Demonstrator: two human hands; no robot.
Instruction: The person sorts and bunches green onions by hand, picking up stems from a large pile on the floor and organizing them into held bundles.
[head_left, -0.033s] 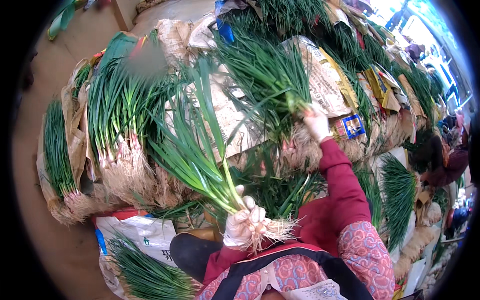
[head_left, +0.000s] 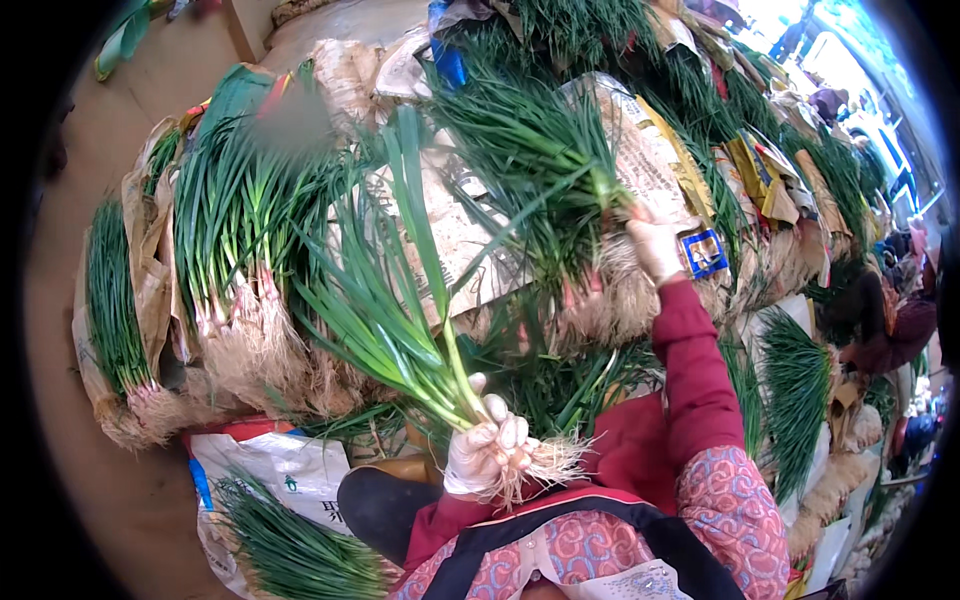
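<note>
My left hand (head_left: 482,455), in a white glove, is closed around the lower stems of a small bunch of green garlic (head_left: 425,355). Its long flat leaves fan up and to the left, while pale roots (head_left: 550,460) hang out on the right of the fist. My right hand (head_left: 655,245), also gloved, is stretched out over the heap. Its fingers close on the root end of another clump of green garlic (head_left: 600,185), whose leaves point up and left. The tips of those fingers are partly hidden by the stems.
Bundles of green garlic (head_left: 250,200) stand at the left, roots toward me. A printed sack (head_left: 650,160) lies among the heaps. Below left, a white sack (head_left: 290,460) bears a loose pile (head_left: 300,545). Another person (head_left: 900,320) sits at the far right.
My right hand has shifted right and slightly toward me, and the root end of the clump has moved with it. The left hand and its bunch are nearly unmoved.
</note>
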